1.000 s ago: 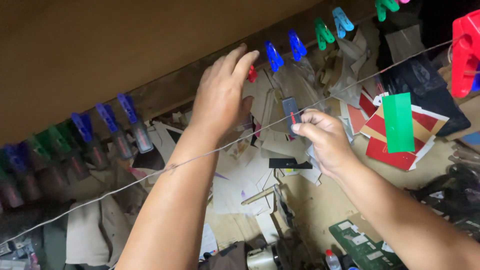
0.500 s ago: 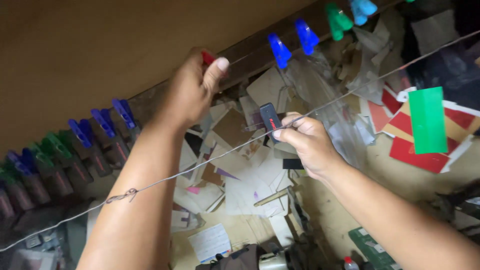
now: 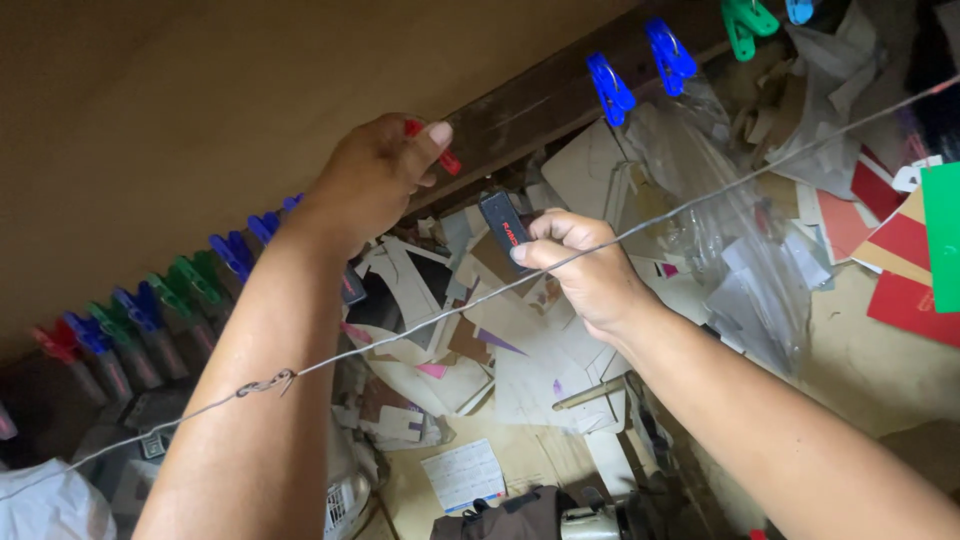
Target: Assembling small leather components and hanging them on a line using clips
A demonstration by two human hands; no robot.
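My left hand (image 3: 372, 178) is raised to a dark wooden beam (image 3: 540, 105) and pinches a red clothespin (image 3: 440, 153) there. My right hand (image 3: 585, 268) holds a small dark flat card (image 3: 504, 228) with a red mark, lifted just below the beam. A thin metal wire (image 3: 400, 335) runs across in front of both forearms, with a twisted knot (image 3: 262, 384) over my left forearm. Blue clothespins (image 3: 610, 88) hang on the beam to the right of my hands.
Blue, green and red clothespins (image 3: 150, 305) line the beam at the lower left, holding small items. A green clothespin (image 3: 745, 22) sits at the top right. Below lie scattered paper and card scraps (image 3: 520, 370), clear plastic bags (image 3: 740, 260), red cards (image 3: 905, 300) and a green card (image 3: 942, 235).
My left hand slid left along the beam and now grips the red clothespin. My right hand with the dark card has shifted left, following it.
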